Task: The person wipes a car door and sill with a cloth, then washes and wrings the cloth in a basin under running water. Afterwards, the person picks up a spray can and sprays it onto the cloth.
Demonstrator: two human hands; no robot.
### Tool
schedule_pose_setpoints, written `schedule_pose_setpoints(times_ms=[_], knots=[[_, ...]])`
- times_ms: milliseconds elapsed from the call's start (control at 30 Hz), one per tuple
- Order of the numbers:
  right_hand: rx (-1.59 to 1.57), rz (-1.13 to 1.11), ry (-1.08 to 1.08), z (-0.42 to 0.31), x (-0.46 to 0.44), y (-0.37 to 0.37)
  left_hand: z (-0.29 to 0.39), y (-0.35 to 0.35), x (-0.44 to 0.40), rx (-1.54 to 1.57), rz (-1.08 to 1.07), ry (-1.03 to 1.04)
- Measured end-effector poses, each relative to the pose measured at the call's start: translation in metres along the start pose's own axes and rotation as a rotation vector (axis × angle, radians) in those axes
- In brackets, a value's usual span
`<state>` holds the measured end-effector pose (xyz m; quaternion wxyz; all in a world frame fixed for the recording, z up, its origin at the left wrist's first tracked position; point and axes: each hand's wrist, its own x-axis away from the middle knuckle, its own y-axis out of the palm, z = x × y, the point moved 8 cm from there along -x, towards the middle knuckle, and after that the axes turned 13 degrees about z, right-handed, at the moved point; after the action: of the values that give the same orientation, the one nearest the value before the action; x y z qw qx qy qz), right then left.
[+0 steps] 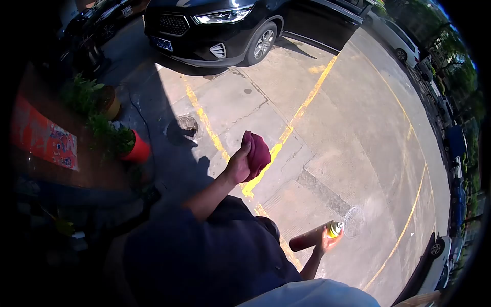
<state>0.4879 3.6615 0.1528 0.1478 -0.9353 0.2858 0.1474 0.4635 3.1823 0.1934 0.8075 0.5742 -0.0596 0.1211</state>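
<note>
A folded maroon cloth (258,157) is gripped in my left hand (239,165), held out in front of me above the pavement. Lower and to the right, my right hand (329,240) is closed around the upper end of a spray can (311,237). The can lies tilted, nearly sideways, with a dark red body and a yellow and white top. Its nozzle end points right, close to my fingers. Cloth and can are well apart, and neither touches the car.
A black car (215,30) with an open front door (327,20) stands ahead. Yellow lines (307,102) mark the concrete. Potted plants (134,147) and a manhole cover (182,128) lie to the left. A round cover (353,221) is by the can. White cars (396,38) stand right.
</note>
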Motion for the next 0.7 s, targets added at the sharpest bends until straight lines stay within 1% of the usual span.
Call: schedule_pose_setpoints(times_ms=[33, 67, 100, 133, 167, 233, 267, 300, 367, 400, 433, 500, 567, 633, 667, 700], knots=[[-0.089, 0.043, 0.122, 0.02, -0.021, 0.0, -0.002, 0.037, -0.027, -0.094, -0.068, 0.005], [-0.081, -0.002, 0.244, 0.02, -0.048, 0.015, -0.003, 0.074, -0.053, -0.186, -0.137, 0.017], [-0.07, -0.053, 0.364, 0.022, -0.074, 0.03, -0.012, 0.077, -0.09, -0.305, -0.041, 0.07], [-0.117, -0.112, 0.385, 0.013, -0.098, 0.056, -0.031, 0.078, -0.128, -0.243, -0.047, 0.002], [-0.207, -0.233, 0.394, 0.015, -0.12, 0.09, -0.047, 0.09, -0.161, -0.285, -0.064, -0.003], [-0.38, -0.483, 0.404, 0.016, -0.175, 0.161, -0.095, 0.096, -0.243, -0.427, -0.124, 0.038], [-0.467, -0.569, 0.458, -0.007, -0.197, 0.205, -0.107, 0.121, -0.266, -0.5, -0.155, 0.057], [-0.566, -0.669, 0.463, -0.01, -0.225, 0.246, -0.124, 0.134, -0.298, -0.51, -0.152, 0.081], [-0.688, -0.853, 0.458, 0.003, -0.28, 0.323, -0.152, 0.156, -0.361, -0.545, -0.271, 0.121], [-0.728, -0.962, 0.475, 0.002, -0.301, 0.356, -0.158, 0.167, -0.383, -0.553, -0.19, 0.097], [-0.73, -0.985, 0.523, 0.009, -0.328, 0.384, -0.164, 0.179, -0.408, -0.612, -0.168, 0.066], [-0.767, -1.124, 0.507, 0.021, -0.382, 0.44, -0.169, 0.206, -0.46, -0.702, -0.131, 0.031], [-0.846, -1.159, 0.559, -0.007, -0.43, 0.476, -0.166, 0.235, -0.512, -0.69, -0.157, 0.079], [-0.842, -1.128, 0.615, -0.002, -0.47, 0.505, -0.162, 0.251, -0.555, -0.579, -0.11, 0.011], [-0.85, -1.127, 0.644, 0.01, -0.494, 0.522, -0.166, 0.259, -0.586, -0.573, -0.161, 0.04], [-0.859, -1.121, 0.675, 0.028, -0.519, 0.541, -0.176, 0.263, -0.618, -0.552, -0.153, 0.016]])
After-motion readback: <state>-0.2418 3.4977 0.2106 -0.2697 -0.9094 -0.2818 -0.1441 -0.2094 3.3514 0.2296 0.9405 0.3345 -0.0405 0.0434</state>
